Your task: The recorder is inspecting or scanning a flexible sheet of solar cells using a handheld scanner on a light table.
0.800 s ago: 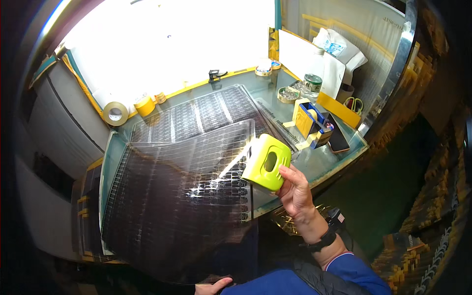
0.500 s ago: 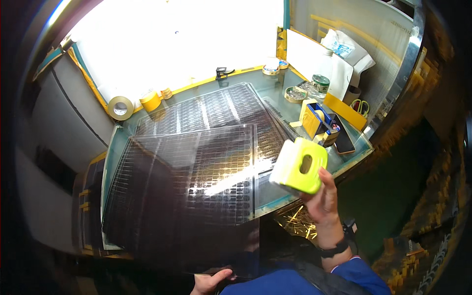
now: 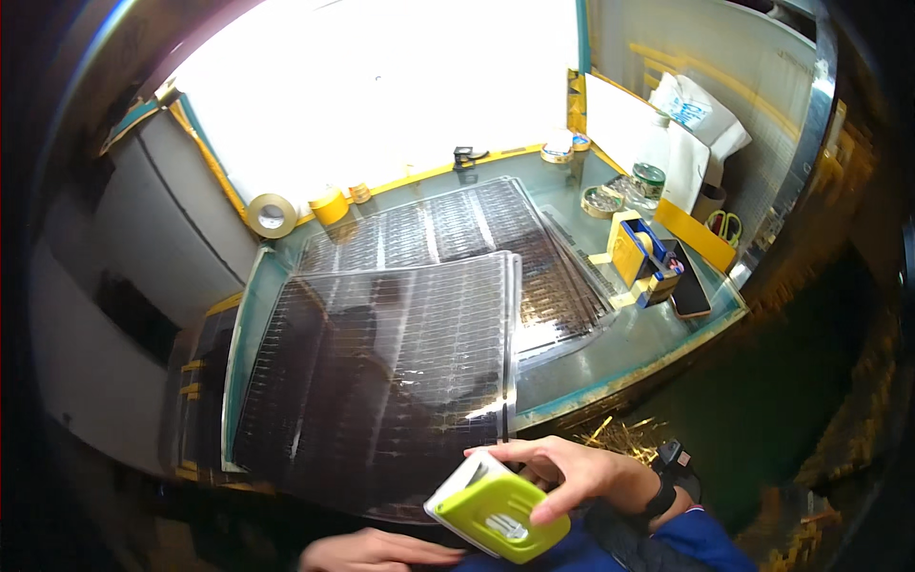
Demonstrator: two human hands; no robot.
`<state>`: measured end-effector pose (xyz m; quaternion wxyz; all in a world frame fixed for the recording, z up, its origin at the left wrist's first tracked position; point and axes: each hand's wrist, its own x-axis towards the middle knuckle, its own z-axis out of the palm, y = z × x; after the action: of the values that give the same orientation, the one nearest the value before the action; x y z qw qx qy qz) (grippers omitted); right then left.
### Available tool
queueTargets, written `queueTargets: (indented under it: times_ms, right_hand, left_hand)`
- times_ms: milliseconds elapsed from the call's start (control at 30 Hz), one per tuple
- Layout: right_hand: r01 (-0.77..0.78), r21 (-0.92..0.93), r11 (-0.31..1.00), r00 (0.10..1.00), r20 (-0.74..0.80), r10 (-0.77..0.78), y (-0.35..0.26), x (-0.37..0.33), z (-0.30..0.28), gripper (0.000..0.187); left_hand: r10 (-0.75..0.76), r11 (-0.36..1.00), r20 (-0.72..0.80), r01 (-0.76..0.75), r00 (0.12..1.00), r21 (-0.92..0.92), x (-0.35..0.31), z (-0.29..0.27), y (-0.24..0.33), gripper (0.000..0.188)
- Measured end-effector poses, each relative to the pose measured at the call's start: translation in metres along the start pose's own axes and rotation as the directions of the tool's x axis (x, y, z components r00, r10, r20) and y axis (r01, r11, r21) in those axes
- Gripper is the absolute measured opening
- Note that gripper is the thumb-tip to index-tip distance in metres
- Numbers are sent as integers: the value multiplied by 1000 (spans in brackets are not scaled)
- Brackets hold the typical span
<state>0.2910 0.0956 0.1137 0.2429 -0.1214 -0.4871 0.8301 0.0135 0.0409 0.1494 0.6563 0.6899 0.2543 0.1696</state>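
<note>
Right hand (image 3: 581,469), a black band (image 3: 660,499) on its wrist, holds a lime-green and white plastic case (image 3: 483,498) with rounded corners and an oval cut-out in its green face. Thumb presses on the green face; the other fingers reach over the upper side, so the case is pinched between them. Case is tilted, in front of the person's body, near the lower edge of the view.

Left hand (image 3: 367,551) lies low, fingers extended toward the case and close together. Cannot tell whether they grip anything or touch the film edge just beside them.

Large dark, glossy film sheet (image 3: 410,381) with rows of fine pattern: lies partly on a glass-topped table with a teal border (image 3: 581,377) and extends past its near edge. It overlaps further patterned film sheets (image 3: 410,229) behind.

Right side of table: yellow and blue tape dispenser (image 3: 626,250), beside a black flat phone (image 3: 691,288); clear jar with green lid (image 3: 648,179) farther back. Far left: wide beige tape roll (image 3: 256,217) on edge, near a yellow tape roll (image 3: 330,207).
</note>
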Motion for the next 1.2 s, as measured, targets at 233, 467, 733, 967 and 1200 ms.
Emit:
queueTargets:
  times_ms: [233,467,733,967,1200]
  right_hand:
    - [43,-113,993,994,103,-31,-34,-20,41,88]
    - [229,-567,792,968,215,-127,-54,-29,52,85]
    - [144,-393,908,979,191,-73,-50,-27,45,87]
    - [-13,-269,963,997,72,34,-32,-33,11,95]
    - [72,52,996,938,-342,-50,-29,-82,1,98]
  left_hand:
    - [203,889,-607,116,769,443,67,-150,38,31]
    - [8,542,-551,460,834,703,142,-221,-45,58]
    - [-44,844,-557,329,829,424,111,-250,-17,31]
    - [125,727,-754,458,645,512,12,-272,40,24]
    - [266,957,-964,114,23,267,-102,-286,76,18]
